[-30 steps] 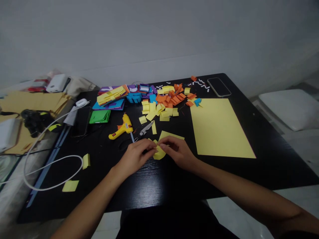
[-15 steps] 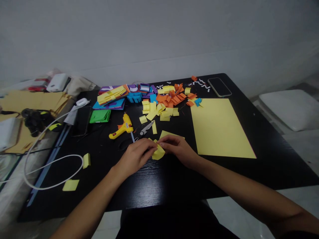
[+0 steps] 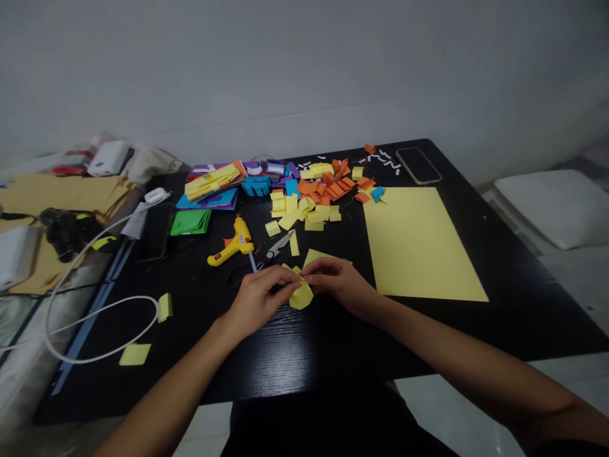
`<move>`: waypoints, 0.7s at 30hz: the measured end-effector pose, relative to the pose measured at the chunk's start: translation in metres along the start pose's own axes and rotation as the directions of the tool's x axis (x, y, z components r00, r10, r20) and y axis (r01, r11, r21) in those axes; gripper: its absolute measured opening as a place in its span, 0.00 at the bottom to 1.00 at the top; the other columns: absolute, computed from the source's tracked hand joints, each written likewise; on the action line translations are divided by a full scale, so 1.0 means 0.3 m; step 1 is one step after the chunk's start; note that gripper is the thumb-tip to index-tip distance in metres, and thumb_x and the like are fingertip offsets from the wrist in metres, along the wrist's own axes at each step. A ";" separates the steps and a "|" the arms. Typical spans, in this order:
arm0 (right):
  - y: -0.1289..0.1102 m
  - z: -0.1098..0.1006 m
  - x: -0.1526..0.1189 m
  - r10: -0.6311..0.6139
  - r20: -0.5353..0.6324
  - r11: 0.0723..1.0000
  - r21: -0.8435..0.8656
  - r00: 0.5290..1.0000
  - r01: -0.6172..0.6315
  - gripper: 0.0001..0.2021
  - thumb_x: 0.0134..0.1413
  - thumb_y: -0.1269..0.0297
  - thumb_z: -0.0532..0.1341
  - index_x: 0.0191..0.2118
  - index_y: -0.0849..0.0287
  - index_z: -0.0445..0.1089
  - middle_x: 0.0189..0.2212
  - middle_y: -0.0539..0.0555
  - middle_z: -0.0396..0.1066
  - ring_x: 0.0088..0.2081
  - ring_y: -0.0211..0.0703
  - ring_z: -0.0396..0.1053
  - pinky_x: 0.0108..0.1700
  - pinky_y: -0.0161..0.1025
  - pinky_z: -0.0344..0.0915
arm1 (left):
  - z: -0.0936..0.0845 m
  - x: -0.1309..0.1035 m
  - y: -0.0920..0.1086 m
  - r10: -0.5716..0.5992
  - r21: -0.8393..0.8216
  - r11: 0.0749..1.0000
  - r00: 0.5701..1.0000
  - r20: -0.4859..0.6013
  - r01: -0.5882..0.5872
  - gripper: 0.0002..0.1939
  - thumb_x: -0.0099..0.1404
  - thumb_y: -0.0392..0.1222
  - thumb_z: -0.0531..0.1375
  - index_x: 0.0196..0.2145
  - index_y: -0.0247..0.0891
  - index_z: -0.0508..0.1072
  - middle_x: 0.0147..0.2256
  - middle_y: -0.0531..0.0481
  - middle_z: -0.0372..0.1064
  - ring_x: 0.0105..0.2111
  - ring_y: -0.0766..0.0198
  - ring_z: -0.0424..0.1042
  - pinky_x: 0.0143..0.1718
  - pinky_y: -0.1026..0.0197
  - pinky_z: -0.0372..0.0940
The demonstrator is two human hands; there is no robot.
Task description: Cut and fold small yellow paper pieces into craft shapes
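Near the front of the black table, my left hand [image 3: 264, 293] pinches a small piece of yellow paper [image 3: 301, 297] from the left. My right hand [image 3: 343, 285] has its fingertips closed on the same paper from the right. The paper looks curved or folded, and its upper part is partly behind my fingers. Just beyond my hands lies a flat yellow paper piece [image 3: 320, 255], partly covered by the right hand. Scissors [image 3: 280, 245] and a narrow yellow strip [image 3: 294, 243] lie beyond the left hand, beside a yellow glue gun [image 3: 234, 244].
A large yellow sheet [image 3: 423, 247] lies to the right, with a phone [image 3: 419, 166] behind it. Folded orange pieces [image 3: 328, 187] and yellow pieces [image 3: 290, 212] are heaped at the back. Green paper [image 3: 191, 222] and a white cable [image 3: 102, 358] are on the left.
The yellow paper between my fingers has turned slightly, its lower edge now a little lower. Both hands stay in nearly the same place.
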State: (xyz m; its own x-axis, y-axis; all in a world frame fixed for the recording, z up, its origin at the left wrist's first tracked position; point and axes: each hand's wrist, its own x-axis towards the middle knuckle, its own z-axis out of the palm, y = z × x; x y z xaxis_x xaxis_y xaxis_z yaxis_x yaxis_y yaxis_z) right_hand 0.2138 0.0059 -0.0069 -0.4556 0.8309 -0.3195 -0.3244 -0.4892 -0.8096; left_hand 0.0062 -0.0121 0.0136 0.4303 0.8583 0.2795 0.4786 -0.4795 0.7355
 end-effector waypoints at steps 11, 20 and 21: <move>0.014 -0.010 -0.003 -0.239 0.079 0.902 -0.351 0.968 0.251 0.05 0.54 0.66 0.67 0.37 0.57 0.79 0.34 0.52 0.78 0.36 0.40 0.76 0.41 0.39 0.74 | 0.014 0.005 -0.016 -0.231 -0.173 0.958 0.973 0.005 0.228 0.07 0.65 0.43 0.67 0.37 0.38 0.75 0.30 0.53 0.77 0.29 0.66 0.76 0.31 0.67 0.70; 0.003 -0.014 -0.022 -0.529 0.461 0.350 -0.647 0.713 0.678 0.13 0.53 0.76 0.64 0.43 0.55 0.77 0.44 0.56 0.73 0.47 0.45 0.74 0.51 0.45 0.72 | -0.015 0.000 -0.021 -0.271 -0.231 0.927 0.954 0.127 0.294 0.10 0.66 0.45 0.66 0.40 0.38 0.72 0.32 0.53 0.75 0.32 0.66 0.74 0.32 0.67 0.67; 0.002 -0.014 -0.022 -0.525 0.461 0.349 -0.650 0.715 0.675 0.11 0.54 0.75 0.64 0.42 0.55 0.76 0.43 0.56 0.74 0.45 0.45 0.75 0.50 0.43 0.72 | -0.017 0.001 -0.016 -0.267 -0.249 0.922 0.953 0.140 0.295 0.09 0.66 0.45 0.66 0.39 0.38 0.72 0.31 0.53 0.74 0.31 0.67 0.74 0.32 0.67 0.67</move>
State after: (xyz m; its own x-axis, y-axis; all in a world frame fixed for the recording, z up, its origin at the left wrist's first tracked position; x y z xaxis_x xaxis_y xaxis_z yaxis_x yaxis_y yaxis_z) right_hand 0.2199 0.0013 -0.0073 -0.5378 0.7288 0.4239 0.1175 0.5627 -0.8183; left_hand 0.0001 -0.0084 0.0132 0.3898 0.9207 -0.0166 0.3778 -0.1435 0.9147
